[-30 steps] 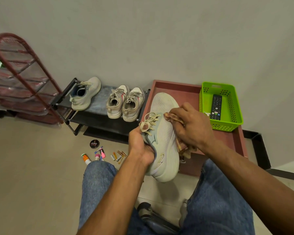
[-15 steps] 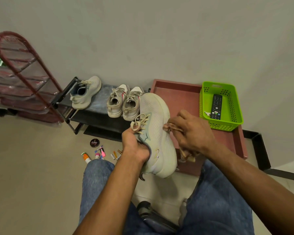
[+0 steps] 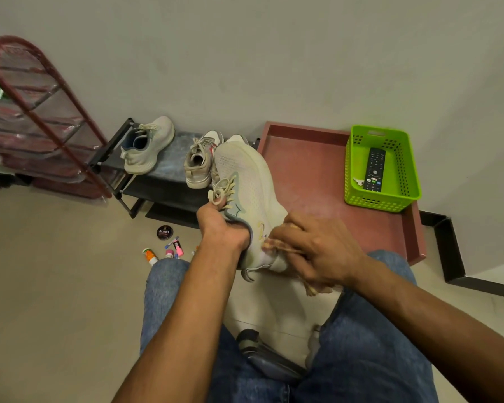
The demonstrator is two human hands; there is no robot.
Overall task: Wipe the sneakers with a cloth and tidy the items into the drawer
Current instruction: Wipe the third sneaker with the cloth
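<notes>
A pale mesh sneaker (image 3: 250,187) is held in the air above my knees, toe pointing away. My left hand (image 3: 221,225) grips it at the collar, near the laces. My right hand (image 3: 312,251) holds a beige cloth (image 3: 314,287) bunched in its fingers and presses it against the sneaker's heel side. The matching sneaker (image 3: 146,146) and a beige pair (image 3: 200,161) stand on a low black shoe rack (image 3: 163,181). A reddish-brown drawer tray (image 3: 312,175) lies open on the floor to the right.
A green basket (image 3: 381,170) with a remote (image 3: 374,170) sits in the drawer's far right corner. A polish tin (image 3: 165,232) and several small tubes (image 3: 172,250) lie on the floor by my left knee. A red wire rack (image 3: 35,117) stands left.
The sneaker has swung left and tilted. My right hand has slid the cloth down from the laces area to the heel side.
</notes>
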